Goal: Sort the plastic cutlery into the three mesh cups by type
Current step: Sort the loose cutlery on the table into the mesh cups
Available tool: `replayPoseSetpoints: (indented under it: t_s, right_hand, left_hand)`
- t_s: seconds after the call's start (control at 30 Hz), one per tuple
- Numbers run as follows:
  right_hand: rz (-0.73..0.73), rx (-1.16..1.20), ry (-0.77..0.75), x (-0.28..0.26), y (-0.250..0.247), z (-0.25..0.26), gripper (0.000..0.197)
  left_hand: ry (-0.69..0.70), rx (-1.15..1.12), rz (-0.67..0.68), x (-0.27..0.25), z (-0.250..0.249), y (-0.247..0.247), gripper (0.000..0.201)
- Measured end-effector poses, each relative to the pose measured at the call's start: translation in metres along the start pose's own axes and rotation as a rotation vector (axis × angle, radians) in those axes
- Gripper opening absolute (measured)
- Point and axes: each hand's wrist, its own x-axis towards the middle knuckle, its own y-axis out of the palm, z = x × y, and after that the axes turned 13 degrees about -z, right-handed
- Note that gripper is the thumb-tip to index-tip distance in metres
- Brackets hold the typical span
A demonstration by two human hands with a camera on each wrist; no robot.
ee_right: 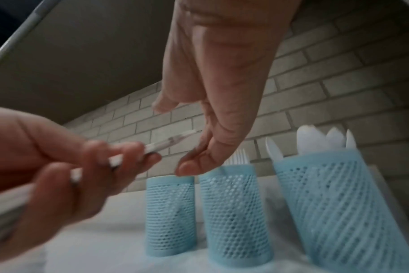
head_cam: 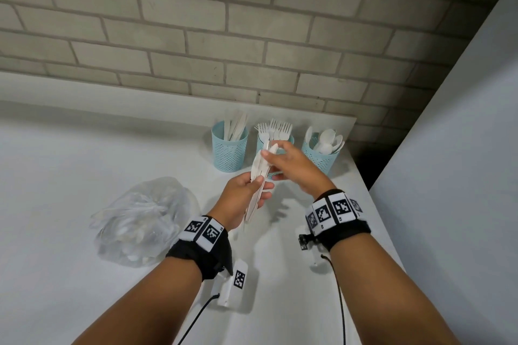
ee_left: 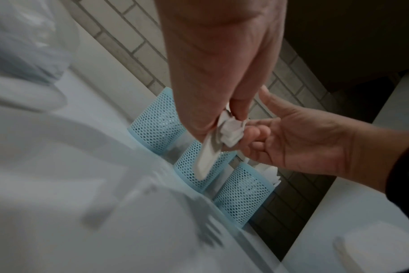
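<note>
Three blue mesh cups stand in a row at the table's back: the knife cup (head_cam: 229, 152), the fork cup (head_cam: 263, 145) and the spoon cup (head_cam: 321, 158). In front of the fork cup my left hand (head_cam: 256, 189) grips a bundle of white plastic cutlery (head_cam: 258, 176), held upright. My right hand (head_cam: 273, 152) reaches over to the bundle's top end. Its fingers are extended and touch the tips, with the thumb standing apart. In the right wrist view the bundle (ee_right: 166, 144) points at my right hand (ee_right: 199, 147). The pieces' types in the bundle are not clear.
A clear plastic bag (head_cam: 143, 218) with more white cutlery lies on the white table (head_cam: 70, 176), left of my left arm. A brick wall (head_cam: 252, 36) runs behind the cups. The table's right edge (head_cam: 372, 199) meets a white panel (head_cam: 462, 176).
</note>
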Motion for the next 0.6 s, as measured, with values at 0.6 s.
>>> replayPoseSetpoints:
  t_s: [0.6]
  right_hand:
    - [-0.135,0.322,0.149,-0.011,0.005,-0.014,0.004]
  left_hand:
    - [0.024,-0.011,-0.030,-0.002,0.001,-0.002,0.026]
